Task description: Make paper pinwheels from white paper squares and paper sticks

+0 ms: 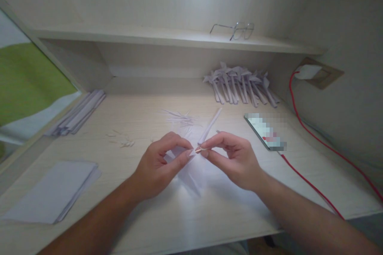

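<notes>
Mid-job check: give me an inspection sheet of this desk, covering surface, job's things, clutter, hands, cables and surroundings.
Surface: pale wood desk, with a shelf above.
Job's things: folded white paper piece under both hands; small stick pinched at the fingertips; paper strip just beyond.
Clutter: pile of finished folded pieces at the back right; strip bundle at the left; paper stack near left; scraps; phone.
Hands: left hand pinching the paper; right hand pinching the stick.
Cables: red cable from phone to wall charger.
Surroundings: glasses on the shelf.
</notes>
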A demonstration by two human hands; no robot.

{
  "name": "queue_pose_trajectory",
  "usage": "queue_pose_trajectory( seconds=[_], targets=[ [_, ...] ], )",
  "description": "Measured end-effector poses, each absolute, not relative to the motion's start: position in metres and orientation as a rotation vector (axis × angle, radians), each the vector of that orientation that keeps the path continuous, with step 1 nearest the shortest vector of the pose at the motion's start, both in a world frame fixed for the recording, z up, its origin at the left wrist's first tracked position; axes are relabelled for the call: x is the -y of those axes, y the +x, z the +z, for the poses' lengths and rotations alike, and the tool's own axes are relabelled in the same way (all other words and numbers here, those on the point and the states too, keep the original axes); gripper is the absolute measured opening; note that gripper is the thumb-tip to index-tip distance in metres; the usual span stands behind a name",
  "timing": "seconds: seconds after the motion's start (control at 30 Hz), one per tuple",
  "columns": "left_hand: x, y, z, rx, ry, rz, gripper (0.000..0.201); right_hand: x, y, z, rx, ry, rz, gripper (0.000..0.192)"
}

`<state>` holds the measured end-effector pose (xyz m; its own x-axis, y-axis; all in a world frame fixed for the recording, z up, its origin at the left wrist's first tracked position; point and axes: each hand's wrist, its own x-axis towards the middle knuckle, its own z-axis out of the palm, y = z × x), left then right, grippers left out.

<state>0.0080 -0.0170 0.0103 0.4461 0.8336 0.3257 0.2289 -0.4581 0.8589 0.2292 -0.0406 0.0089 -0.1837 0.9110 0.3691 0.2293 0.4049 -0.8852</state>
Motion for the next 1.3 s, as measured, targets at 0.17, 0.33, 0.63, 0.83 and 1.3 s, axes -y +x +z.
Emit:
queue_pose_trajectory(
  seconds=[0.17, 0.33, 0.63, 0.83, 1.3],
  targets=[
    [0.0197, 0.0084, 0.0101, -0.82, 1.885, 1.012, 0.006, 0.0483, 0.2289, 0.0128, 1.676, -0.962, 0.815, 0.009],
    [0.0214, 0.01, 0.0101, -0.821, 1.838, 1.001, 0.008, 0.0475, 0.2284, 0.0149, 1.675, -0.959, 0.804, 0.007],
    [0.0207, 0.0087, 0.0124, -0.871, 1.852, 0.967, 0.009, 0.0463, 0.2271, 0.0141, 1.658, -0.995, 0.786, 0.008],
    [0.0219, 0.0089, 0.0134, -0.877, 1.866, 0.98, 0.009, 0.0465, 0.228, 0.0138, 1.67, -0.983, 0.773, 0.009],
    [0.0185, 0.0089, 0.0177, -0.909, 1.814, 0.839, 0.019, 0.0414, 0.2304, 0.0126, 1.781, -0.942, 0.863, 0.012]
  ],
)
